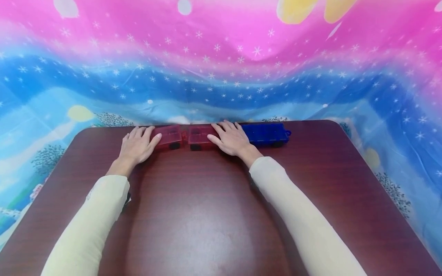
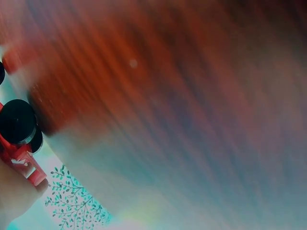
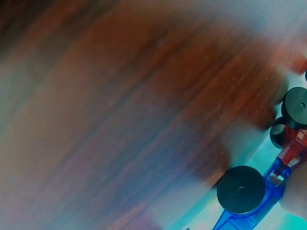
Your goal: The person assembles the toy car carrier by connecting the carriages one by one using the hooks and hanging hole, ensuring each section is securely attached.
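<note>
Three toy train cars with black wheels stand in a row along the table's far edge: two translucent red cars, the left one [image 1: 169, 137] and the middle one [image 1: 200, 138], and a blue car [image 1: 264, 134] at the right. My left hand [image 1: 136, 145] rests over the left end of the left red car, thumb along its top. Across the right end of the middle red car, beside the blue car, lies my right hand [image 1: 231, 138] with fingers extended. A red end piece [image 2: 31, 170] shows beside the left hand in the left wrist view. In the right wrist view, red and blue end pieces meet.
The brown wooden table [image 1: 193, 207] has rounded far corners. Close behind its far edge hangs a pink and blue patterned cloth [image 1: 221, 76], which also runs down both sides. A loop sticks out from the blue car's right end.
</note>
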Demonstrator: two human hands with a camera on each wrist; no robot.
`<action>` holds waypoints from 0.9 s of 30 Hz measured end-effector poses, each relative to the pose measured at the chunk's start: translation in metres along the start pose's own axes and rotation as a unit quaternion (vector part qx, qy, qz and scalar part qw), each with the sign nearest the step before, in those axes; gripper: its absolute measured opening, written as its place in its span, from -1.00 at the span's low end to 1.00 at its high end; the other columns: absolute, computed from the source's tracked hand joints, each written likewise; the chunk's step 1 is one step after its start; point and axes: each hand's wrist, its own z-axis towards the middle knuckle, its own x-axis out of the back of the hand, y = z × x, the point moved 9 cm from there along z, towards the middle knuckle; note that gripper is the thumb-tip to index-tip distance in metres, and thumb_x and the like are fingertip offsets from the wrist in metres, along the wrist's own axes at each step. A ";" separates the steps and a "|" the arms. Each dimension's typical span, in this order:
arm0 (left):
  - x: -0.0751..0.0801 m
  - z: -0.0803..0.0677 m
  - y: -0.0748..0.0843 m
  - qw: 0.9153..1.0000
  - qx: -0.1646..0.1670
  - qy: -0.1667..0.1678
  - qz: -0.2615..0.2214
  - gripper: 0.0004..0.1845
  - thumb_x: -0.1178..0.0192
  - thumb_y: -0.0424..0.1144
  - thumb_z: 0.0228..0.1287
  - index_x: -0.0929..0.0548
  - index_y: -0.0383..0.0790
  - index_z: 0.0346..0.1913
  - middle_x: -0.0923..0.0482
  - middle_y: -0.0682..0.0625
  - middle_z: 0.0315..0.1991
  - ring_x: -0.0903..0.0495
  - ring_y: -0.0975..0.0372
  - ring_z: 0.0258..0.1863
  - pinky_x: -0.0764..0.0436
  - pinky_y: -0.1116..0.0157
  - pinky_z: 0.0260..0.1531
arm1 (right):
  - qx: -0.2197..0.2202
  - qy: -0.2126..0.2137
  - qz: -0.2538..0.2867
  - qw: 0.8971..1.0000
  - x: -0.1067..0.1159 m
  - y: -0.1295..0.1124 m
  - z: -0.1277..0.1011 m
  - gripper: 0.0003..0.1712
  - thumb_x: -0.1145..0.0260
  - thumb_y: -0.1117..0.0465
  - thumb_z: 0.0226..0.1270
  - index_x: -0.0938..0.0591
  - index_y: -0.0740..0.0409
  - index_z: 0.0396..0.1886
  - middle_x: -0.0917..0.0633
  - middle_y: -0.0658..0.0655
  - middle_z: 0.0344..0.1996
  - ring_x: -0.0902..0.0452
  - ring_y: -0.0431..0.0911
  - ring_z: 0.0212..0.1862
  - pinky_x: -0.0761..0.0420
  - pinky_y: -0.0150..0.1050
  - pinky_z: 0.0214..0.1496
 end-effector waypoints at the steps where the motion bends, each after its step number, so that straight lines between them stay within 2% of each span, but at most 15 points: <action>1: 0.000 0.000 0.000 1.000 0.000 -0.001 0.001 -0.17 0.50 0.40 0.31 -0.10 -0.12 0.43 -0.09 -0.31 0.38 0.09 -0.20 0.42 0.10 -0.27 0.30 | 0.000 0.001 -0.001 1.000 0.000 0.000 0.000 -0.14 0.51 -0.51 0.26 0.06 -0.29 0.49 -0.09 0.00 0.47 0.19 -0.03 0.52 0.17 0.09 0.50; 9: 0.001 0.000 0.000 1.000 -0.008 -0.008 -0.008 -0.19 0.49 0.38 0.33 -0.11 -0.13 0.42 -0.11 -0.29 0.36 0.04 -0.18 0.40 0.01 -0.26 0.26 | 0.002 0.004 -0.002 1.000 0.000 -0.001 0.000 -0.14 0.49 -0.49 0.27 0.03 -0.26 0.49 -0.11 0.01 0.46 0.16 -0.01 0.52 0.13 0.10 0.49; 16: 0.002 -0.003 -0.003 0.999 -0.014 -0.013 -0.034 -0.20 0.46 0.35 0.35 -0.09 -0.15 0.42 -0.11 -0.27 0.37 0.01 -0.18 0.39 -0.04 -0.29 0.21 | 0.001 -0.004 -0.004 1.000 -0.002 -0.002 0.001 -0.13 0.50 -0.50 0.26 0.05 -0.26 0.49 -0.08 0.00 0.47 0.19 -0.02 0.52 0.17 0.10 0.50; 22: 0.002 -0.001 -0.002 0.999 -0.025 -0.020 -0.031 -0.20 0.47 0.35 0.34 -0.08 -0.15 0.42 -0.11 -0.27 0.37 0.02 -0.17 0.39 -0.03 -0.28 0.23 | -0.001 0.000 -0.004 1.000 0.000 -0.002 0.002 -0.14 0.51 -0.50 0.26 0.05 -0.28 0.49 -0.10 0.00 0.46 0.18 -0.02 0.52 0.16 0.10 0.49; 27: -0.002 0.000 -0.001 0.998 -0.030 -0.038 -0.025 -0.19 0.49 0.36 0.34 -0.06 -0.14 0.43 -0.07 -0.28 0.38 0.05 -0.18 0.40 -0.02 -0.28 0.23 | -0.006 0.002 -0.006 1.000 0.000 -0.001 0.002 -0.14 0.51 -0.50 0.26 0.04 -0.28 0.48 -0.11 -0.01 0.46 0.18 -0.03 0.52 0.14 0.11 0.49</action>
